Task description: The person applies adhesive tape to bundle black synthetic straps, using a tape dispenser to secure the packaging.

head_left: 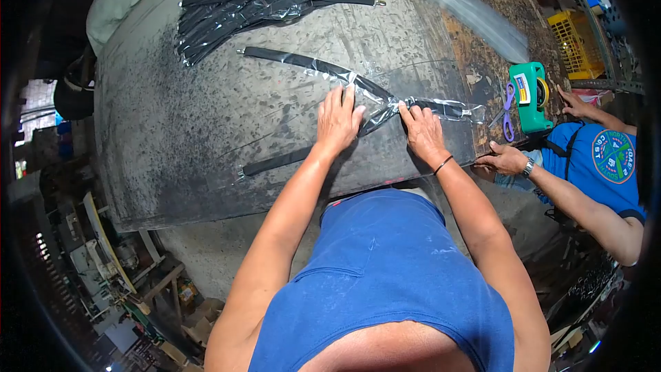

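Observation:
Black straps [279,162] with metal clips at their ends lie crossed on the dark table, partly inside clear plastic film. My left hand [337,122] rests on the film near the crossing, its fingers extended and a little apart. To the right of the crossing, my right hand [423,132] presses on the wrapped straps, fingers spread forward. A clear plastic end [474,114] sticks out beyond the straps on the right.
A pile of black straps [255,0] lies at the back of the table [158,131], beside clear plastic sleeves [468,10]. Purple scissors [509,111] and a green tape dispenser [530,100] are at the right. A person in blue [599,158] has both hands by the right edge.

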The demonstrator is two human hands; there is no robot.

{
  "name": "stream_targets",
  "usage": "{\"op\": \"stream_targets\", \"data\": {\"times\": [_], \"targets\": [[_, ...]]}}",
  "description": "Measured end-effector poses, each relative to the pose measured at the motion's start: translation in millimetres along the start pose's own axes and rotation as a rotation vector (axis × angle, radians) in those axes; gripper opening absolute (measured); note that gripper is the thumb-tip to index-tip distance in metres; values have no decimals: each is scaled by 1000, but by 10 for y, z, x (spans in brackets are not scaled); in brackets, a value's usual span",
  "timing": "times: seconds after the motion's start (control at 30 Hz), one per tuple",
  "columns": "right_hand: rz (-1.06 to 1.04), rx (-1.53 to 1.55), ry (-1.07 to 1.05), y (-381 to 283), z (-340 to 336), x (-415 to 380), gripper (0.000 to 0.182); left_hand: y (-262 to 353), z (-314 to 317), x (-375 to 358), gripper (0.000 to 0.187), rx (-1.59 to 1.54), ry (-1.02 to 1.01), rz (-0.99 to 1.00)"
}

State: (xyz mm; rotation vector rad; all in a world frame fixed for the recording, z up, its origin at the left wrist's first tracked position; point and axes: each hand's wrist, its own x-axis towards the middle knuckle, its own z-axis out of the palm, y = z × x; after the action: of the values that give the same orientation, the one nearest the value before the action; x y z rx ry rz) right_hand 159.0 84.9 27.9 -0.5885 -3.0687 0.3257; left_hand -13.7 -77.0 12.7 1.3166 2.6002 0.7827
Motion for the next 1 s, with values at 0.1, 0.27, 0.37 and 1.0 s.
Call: {"op": "stream_targets", "data": {"times": [0.1,0.27,0.37,1.0], "targets": [[11,-1,-24,-16,-38,9,53,-199,106,304,54,296,-38,99],[38,-17,-14,-36,-19,7,53,-152,82,352,53,319,-18,103],[59,-36,-35,-46,-31,-14,48,199,52,218,53,120,40,300],[90,73,74,2,9,-75,46,456,302,17,57,316,-170,427]]}}
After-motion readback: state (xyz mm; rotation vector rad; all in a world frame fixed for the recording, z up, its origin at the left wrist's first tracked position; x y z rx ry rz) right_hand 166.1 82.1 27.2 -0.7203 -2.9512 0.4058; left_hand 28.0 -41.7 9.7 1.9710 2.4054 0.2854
